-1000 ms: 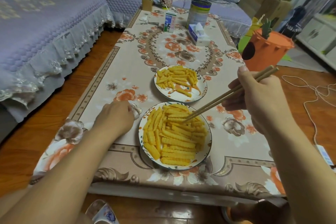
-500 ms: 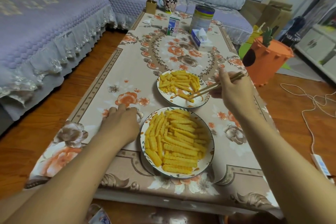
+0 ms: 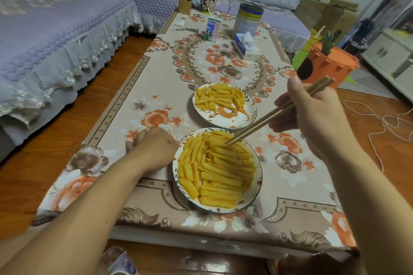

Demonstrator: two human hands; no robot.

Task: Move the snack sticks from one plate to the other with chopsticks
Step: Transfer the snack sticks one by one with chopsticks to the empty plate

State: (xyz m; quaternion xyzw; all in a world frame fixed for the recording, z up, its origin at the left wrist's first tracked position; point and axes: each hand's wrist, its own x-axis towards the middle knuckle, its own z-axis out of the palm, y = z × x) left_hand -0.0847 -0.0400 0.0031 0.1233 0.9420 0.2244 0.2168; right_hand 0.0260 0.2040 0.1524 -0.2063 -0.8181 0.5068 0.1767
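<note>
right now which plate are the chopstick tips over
The near plate, the fuller one beside the left hand. The chopsticks in the right hand dip into its snack sticks; the far plate lies beyond.

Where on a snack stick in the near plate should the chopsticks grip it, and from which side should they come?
Pinch a top stick near its middle, across its narrow width, coming from above on the right, as the chopsticks in the right hand already slant. The sticks are long, ridged and lie flat in the near plate, so a mid-length grip probably balances best.

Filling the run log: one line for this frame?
right hand: holds chopsticks | tips: in near plate sticks | left hand: on table beside plate
</note>
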